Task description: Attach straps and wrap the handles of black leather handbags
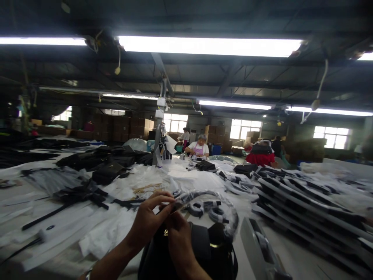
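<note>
Far left, loose white sheets (99, 233) lie bunched near the work; a sleeve or the bag could snag one and drag it along. Left hand (153, 214) and right hand (180, 237) are together at the near end of the plastic-wrapped strap (234, 219), left fingertips pinched on it; can't tell the right's exact grip, fingers overlap. Slick film plus a small pinch: end could slip or the wrap tear. Black bag (157, 256) sits right under the hands, gold fittings up, so a slip could scuff them. Strap arcs over the coiled straps (217, 214); a tug might shift those. Tape dispenser (256, 249) is just right of the bag; an elbow could knock it into the stacked panels (305, 210).
</note>
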The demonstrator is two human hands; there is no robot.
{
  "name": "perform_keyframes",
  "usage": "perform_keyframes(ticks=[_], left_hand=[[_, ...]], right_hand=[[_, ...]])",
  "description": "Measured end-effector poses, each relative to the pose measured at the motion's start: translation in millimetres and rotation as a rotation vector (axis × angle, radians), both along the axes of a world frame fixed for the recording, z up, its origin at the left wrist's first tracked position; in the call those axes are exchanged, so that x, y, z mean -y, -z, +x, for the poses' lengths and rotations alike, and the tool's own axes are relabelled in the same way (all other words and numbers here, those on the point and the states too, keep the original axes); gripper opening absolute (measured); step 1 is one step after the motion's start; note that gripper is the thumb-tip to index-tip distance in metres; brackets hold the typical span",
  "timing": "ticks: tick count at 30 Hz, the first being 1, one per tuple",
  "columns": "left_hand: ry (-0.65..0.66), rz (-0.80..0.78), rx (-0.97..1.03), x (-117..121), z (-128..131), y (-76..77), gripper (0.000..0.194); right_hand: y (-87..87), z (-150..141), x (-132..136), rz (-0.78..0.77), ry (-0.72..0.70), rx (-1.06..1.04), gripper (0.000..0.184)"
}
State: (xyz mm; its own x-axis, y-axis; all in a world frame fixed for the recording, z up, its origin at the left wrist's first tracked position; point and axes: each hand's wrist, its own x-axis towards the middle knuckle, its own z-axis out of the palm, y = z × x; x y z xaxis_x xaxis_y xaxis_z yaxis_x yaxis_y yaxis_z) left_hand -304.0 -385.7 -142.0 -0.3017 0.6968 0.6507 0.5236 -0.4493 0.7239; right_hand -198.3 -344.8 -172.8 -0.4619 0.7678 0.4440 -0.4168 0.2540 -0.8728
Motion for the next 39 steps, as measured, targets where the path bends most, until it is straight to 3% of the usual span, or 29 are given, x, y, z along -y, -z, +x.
perform_keyframes(ticks=[4, 8, 13, 17, 20, 23, 26, 31, 34, 39], left_hand=[[0.132, -0.135, 0.09, 5, -6, -13.9, 0.023], [0.234, -0.258, 0.135, -7, -6, -26.3, 0.046], [0.39, -0.413, 0.157, -17, -8, -28.1, 0.04], [0.398, -0.445, 0.25, -10, -12, -21.0, 0.035], [0.342, -0.426, 0.293, -5, -16, -16.8, 0.033], [0.291, -0.406, 0.283, -4, -18, -14.8, 0.035], [0.341, -0.399, 0.294, -7, -18, -17.4, 0.043], [0.395, -0.386, 0.145, -18, -14, -27.1, 0.046], [0.394, -0.388, 0.057, -22, -18, -17.8, 0.041], [0.391, -0.383, 0.227, -16, -27, 15.9, 0.038]], right_hand=[[2.8, 1, -6, 0.059, 0.052, 0.1, 0.035], [7.3, 0, -15, 0.092, 0.085, 0.154, 0.035], [8.9, 2, -19, 0.071, 0.036, 0.078, 0.037], [10.0, 3, -16, 0.003, -0.006, 0.009, 0.036], [10.5, 1, -12, 0.049, -0.028, 0.037, 0.031], [12.0, -2, -12, 0.1, -0.026, 0.142, 0.036], [16.4, -6, -18, 0.104, -0.009, 0.191, 0.021], [22.8, -8, -23, 0.072, 0.038, 0.144, 0.019], [24.0, -6, -26, 0.027, 0.016, 0.094, 0.023], [25.0, -1, -32, -0.07, -0.006, 0.101, 0.032]])
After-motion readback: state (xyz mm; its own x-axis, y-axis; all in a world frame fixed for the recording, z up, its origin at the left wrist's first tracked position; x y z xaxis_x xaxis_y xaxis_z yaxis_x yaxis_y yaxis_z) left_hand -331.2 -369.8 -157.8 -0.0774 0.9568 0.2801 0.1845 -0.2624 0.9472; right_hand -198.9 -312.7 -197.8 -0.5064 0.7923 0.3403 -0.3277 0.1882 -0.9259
